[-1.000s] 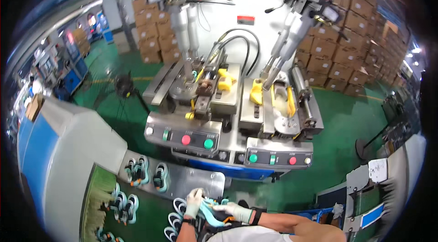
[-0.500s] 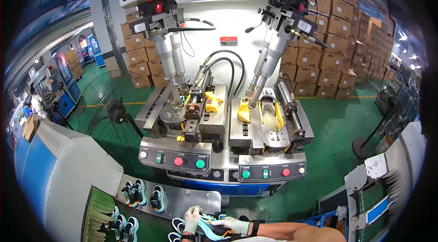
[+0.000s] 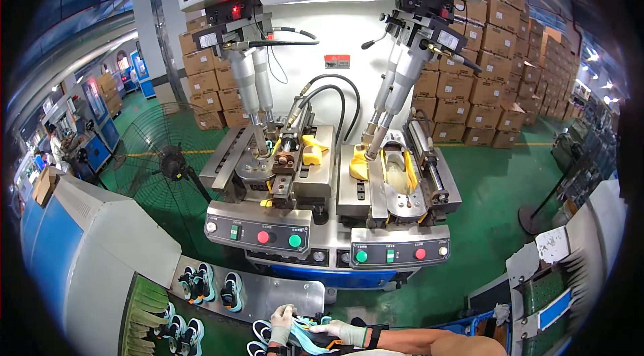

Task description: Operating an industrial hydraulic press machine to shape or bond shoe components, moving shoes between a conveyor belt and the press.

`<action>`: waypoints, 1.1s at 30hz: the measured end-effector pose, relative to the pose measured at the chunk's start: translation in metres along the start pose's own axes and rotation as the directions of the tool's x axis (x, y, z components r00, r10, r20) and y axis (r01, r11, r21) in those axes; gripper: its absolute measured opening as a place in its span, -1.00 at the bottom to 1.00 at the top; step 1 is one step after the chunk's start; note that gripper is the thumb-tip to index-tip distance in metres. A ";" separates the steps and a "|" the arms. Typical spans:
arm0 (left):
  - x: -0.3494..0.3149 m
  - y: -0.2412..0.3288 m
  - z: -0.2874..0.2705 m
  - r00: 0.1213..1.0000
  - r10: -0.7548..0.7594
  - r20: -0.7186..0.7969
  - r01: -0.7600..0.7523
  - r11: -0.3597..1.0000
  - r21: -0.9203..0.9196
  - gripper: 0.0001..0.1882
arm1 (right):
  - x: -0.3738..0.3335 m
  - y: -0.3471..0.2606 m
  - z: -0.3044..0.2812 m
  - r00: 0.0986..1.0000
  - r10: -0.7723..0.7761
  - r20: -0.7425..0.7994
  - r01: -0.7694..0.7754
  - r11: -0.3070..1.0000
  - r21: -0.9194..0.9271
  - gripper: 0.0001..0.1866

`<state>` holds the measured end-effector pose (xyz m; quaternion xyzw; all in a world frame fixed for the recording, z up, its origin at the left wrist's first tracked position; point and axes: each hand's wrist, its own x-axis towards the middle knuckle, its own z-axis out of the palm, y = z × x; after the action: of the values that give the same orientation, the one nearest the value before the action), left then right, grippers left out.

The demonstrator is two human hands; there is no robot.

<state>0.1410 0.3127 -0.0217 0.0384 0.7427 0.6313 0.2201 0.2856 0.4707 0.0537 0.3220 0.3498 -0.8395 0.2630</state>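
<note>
At the lower edge, my left hand (image 3: 282,322) in a white glove is closed on a dark sneaker (image 3: 310,338) with a light blue sole and orange accents. My right hand (image 3: 343,332), gloved too, grips the same sneaker from the right side. The lower part of the sneaker runs out of the picture. Close to my left hand lie more sneakers (image 3: 260,331), partly cut off. Farther left, several finished-looking sneakers (image 3: 231,291) rest on a metal shelf (image 3: 288,295).
Ahead stands a two-station press machine with a left button panel (image 3: 258,230), a right button panel (image 3: 400,253) and yellow pads (image 3: 359,167). A black fan (image 3: 172,163) is at left. Behind rise stacked cartons (image 3: 493,61). Brush-curtained machines (image 3: 100,235) flank both sides.
Both hands stay on the sneaker with almost no movement. The view has shifted very slightly.
</note>
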 end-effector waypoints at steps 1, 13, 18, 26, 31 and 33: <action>0.001 -0.001 0.000 1.000 -0.008 0.000 0.008 1.000 -0.019 -0.73 | 0.000 -0.001 0.000 1.000 0.002 -0.001 -0.002 1.000 0.003 -0.59; 0.001 -0.014 -0.002 1.000 -0.007 -0.010 0.007 0.999 0.051 -0.74 | 0.009 0.010 -0.007 1.000 0.015 0.000 -0.015 0.999 0.037 -0.59; -0.022 0.015 -0.002 0.997 0.072 0.017 -0.075 0.970 0.232 -0.68 | 0.002 0.020 -0.005 1.000 -0.023 -0.003 0.023 0.997 0.077 -0.64; -0.010 0.020 0.010 0.988 0.155 0.002 -0.150 0.953 0.264 -0.58 | -0.035 -0.016 0.025 0.979 -0.201 0.027 0.200 0.979 0.038 -0.66; -0.018 0.022 0.004 0.996 -0.079 -0.049 0.084 0.989 0.120 -0.58 | -0.020 -0.010 0.015 0.999 -0.048 -0.018 0.049 0.998 0.042 -0.66; -0.019 0.013 0.003 0.995 -0.052 -0.082 0.062 0.989 0.133 -0.58 | -0.015 -0.005 0.010 0.999 -0.037 0.008 0.036 0.999 0.033 -0.65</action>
<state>0.1566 0.3113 -0.0045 0.0073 0.7927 0.5739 0.2056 0.2891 0.4694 0.0720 0.3162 0.3406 -0.8512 0.2437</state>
